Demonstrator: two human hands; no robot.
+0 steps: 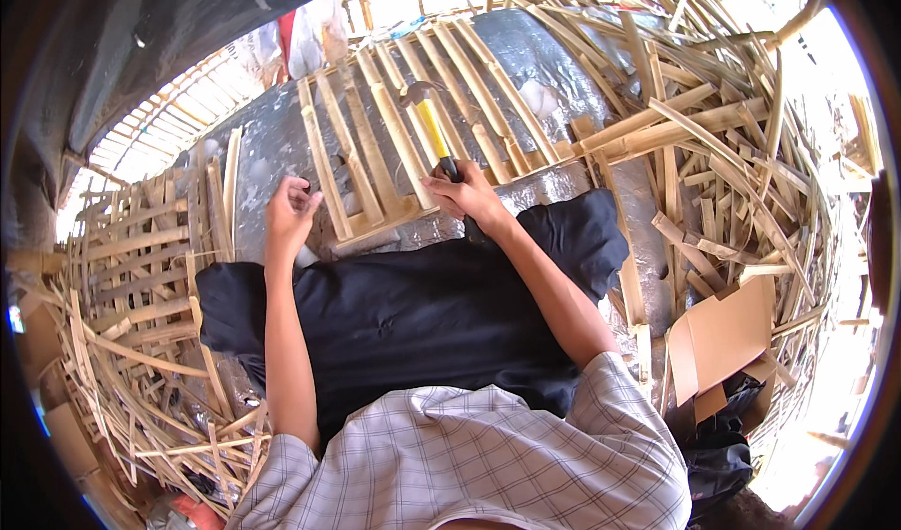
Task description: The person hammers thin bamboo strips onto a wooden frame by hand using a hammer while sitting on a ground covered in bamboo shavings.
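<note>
Your right hand (466,195) is closed around the dark grip of a hammer (429,122). Its yellow handle runs away from you, and the metal head sits at the far end, over the slats of a bamboo panel (413,126). The panel lies flat on a grey sheet (554,70) ahead of you, its slats running near to far and its near crossbar just in front of your knuckles.

Your left hand (289,213) is off to the left, beside the near left corner of the panel. Its fingers are curled loosely inward; you cannot tell from here whether they pinch anything small.

A black cloth (422,314) covers your lap, and both forearms cross it. You wear a checked shirt (469,464).

Left of you stand more finished panels (141,258), with loose bamboo strips (160,399) heaped near them. To the right and far right lies a bigger tangle of split bamboo (713,145). An open cardboard box (723,337) sits near your right elbow.
</note>
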